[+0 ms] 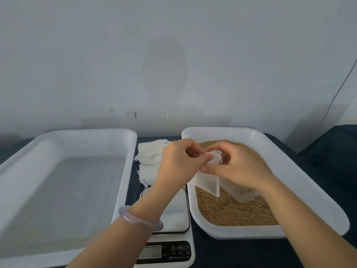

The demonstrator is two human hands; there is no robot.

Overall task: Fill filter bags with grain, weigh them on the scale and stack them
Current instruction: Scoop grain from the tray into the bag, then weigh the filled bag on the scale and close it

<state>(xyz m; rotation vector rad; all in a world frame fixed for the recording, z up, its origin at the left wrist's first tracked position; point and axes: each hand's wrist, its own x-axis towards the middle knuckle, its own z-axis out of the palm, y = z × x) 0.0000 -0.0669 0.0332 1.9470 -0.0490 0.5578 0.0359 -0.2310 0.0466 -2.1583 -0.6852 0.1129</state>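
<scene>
Both hands hold one white filter bag [209, 182] over the left side of the grain tray [301, 182]. My left hand [177, 163] pinches the bag's top edge, and my right hand [239, 169] pinches the same opening from the other side. The tray holds brown grain [231, 211]. A clear plastic scoop [241, 194] lies in the grain under my right hand. Loose white filter bags [149, 157] are piled behind the scale [173, 215], whose platform is bare and whose display [152, 252] is lit.
A large white tray [63, 182] with nothing in it sits to the left of the scale. Everything rests on a dark blue cloth [328, 180] against a pale wall. A thin cable [340, 89] hangs at the far right.
</scene>
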